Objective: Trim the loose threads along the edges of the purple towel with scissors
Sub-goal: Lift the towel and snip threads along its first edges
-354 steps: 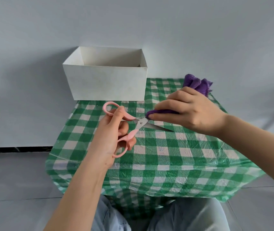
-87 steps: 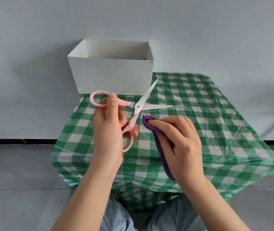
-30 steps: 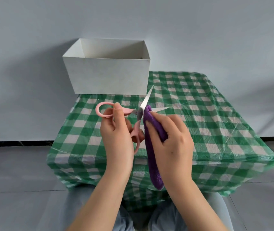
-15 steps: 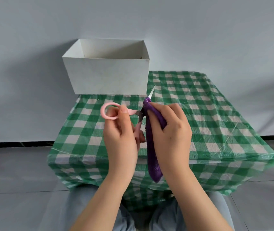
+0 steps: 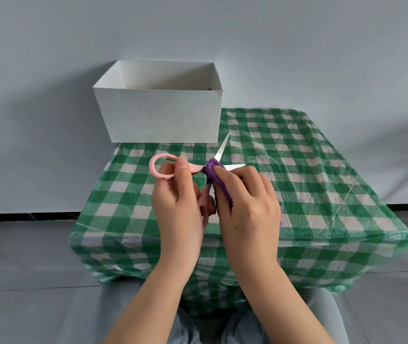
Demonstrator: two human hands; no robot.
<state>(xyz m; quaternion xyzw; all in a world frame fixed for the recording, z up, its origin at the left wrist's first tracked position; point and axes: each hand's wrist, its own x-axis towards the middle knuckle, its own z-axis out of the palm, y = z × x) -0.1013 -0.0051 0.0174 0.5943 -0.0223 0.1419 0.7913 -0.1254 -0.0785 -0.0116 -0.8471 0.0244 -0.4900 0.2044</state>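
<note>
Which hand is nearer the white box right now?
Left. The left hand, holding the scissors, sits just below the box's front wall; the right hand, gripping the towel, is further right.

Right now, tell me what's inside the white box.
The white box is open-topped; only its bare inner walls show. Its front wall hides the floor, so any contents cannot be seen.

White box sits at table's 11 o'clock corner, tall walls blocking passage there. Bare checked cloth from 12 through 4 o'clock gives open room. Both hands meet above table's middle near front edge: left hand with scissors, blades spread and pointing to 1 and 3 o'clock; right hand with towel touching blades. Narrow gap between box front and hands.
</note>
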